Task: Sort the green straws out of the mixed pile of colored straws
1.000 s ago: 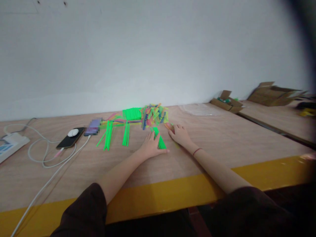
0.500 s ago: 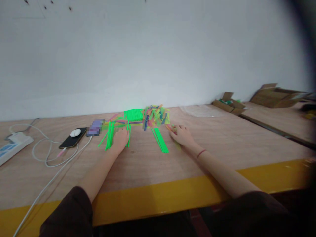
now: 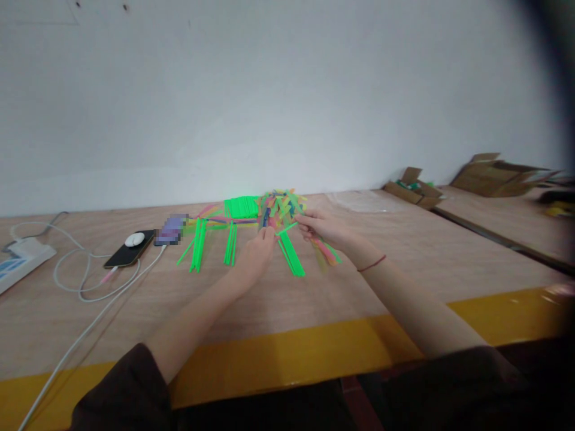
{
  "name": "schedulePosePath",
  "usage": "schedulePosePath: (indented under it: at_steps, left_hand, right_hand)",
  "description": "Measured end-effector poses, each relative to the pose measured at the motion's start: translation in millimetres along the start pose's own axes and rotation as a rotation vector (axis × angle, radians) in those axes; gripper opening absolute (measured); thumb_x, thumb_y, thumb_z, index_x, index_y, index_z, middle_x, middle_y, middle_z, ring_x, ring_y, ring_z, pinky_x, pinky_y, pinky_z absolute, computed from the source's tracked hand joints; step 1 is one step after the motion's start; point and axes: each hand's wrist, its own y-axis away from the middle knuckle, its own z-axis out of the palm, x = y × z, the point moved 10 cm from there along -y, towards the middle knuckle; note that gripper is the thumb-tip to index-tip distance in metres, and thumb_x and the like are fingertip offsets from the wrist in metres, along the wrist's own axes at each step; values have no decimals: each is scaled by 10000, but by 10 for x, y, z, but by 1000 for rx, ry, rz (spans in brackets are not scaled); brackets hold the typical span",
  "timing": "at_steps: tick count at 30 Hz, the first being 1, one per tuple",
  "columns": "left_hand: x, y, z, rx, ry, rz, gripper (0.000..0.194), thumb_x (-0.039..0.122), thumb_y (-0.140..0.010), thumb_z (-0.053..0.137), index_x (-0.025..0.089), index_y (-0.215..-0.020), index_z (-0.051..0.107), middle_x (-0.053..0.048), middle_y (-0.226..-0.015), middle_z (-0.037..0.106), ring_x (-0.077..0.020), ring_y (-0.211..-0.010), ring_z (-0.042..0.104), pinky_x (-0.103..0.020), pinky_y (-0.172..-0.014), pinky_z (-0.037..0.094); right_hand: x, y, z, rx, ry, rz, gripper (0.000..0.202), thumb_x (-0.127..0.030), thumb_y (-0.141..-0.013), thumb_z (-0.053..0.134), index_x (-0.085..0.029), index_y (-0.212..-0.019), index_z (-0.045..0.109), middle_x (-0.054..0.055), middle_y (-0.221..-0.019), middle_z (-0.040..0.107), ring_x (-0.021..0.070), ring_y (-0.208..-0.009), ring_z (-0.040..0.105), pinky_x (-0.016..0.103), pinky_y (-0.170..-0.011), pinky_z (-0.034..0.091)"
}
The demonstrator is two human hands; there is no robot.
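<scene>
My left hand (image 3: pixel 259 251) and my right hand (image 3: pixel 321 227) hold a thin green stick (image 3: pixel 286 229) between them, each in a pinch at one end. Below it lies a slanted bundle of green sticks (image 3: pixel 291 254). Behind my hands is a heap of mixed coloured strips (image 3: pixel 285 203), beside a stack of green sticks (image 3: pixel 241 207). Two smaller green groups, one on the left (image 3: pixel 198 245) and one nearer the middle (image 3: pixel 230 244), lie left of my left hand. Pink and yellow strips (image 3: pixel 327 252) stick out under my right hand.
At the left are a black phone (image 3: pixel 123 254) with a white round object (image 3: pixel 135 239), a blurred phone (image 3: pixel 172 229), white cables and a power strip (image 3: pixel 24 263). Cardboard boxes (image 3: pixel 413 190) stand at the right. Yellow tape (image 3: pixel 278 365) lines the front edge.
My left hand has moved right from the middle green group. My right hand has lifted off the coloured strips and moved slightly left. A green stick now spans between both hands.
</scene>
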Motion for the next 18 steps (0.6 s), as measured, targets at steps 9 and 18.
schedulePosePath:
  at_steps: [9, 18]
  left_hand:
    - [-610, 109, 252, 5, 280, -265, 282, 134, -953, 327, 142, -1149, 530, -117, -1071, 669, -187, -984, 646, -301, -840, 493]
    - [75, -230, 732, -164, 117, -80, 301, 275, -954, 360, 179, -1055, 628, -110, -1104, 665, -256, -1051, 626, -428, -904, 482]
  right_hand:
    - [484, 282, -1168, 350, 143, 115, 226, -404, -781, 646, -199, -725, 569, -26, -615, 425, 103, -535, 421, 219, -459, 392]
    - [816, 121, -979, 425, 768, 46, 177, -312, -827, 590, -157, -905, 627, 61, -732, 675, 177, -648, 600, 251, -549, 403]
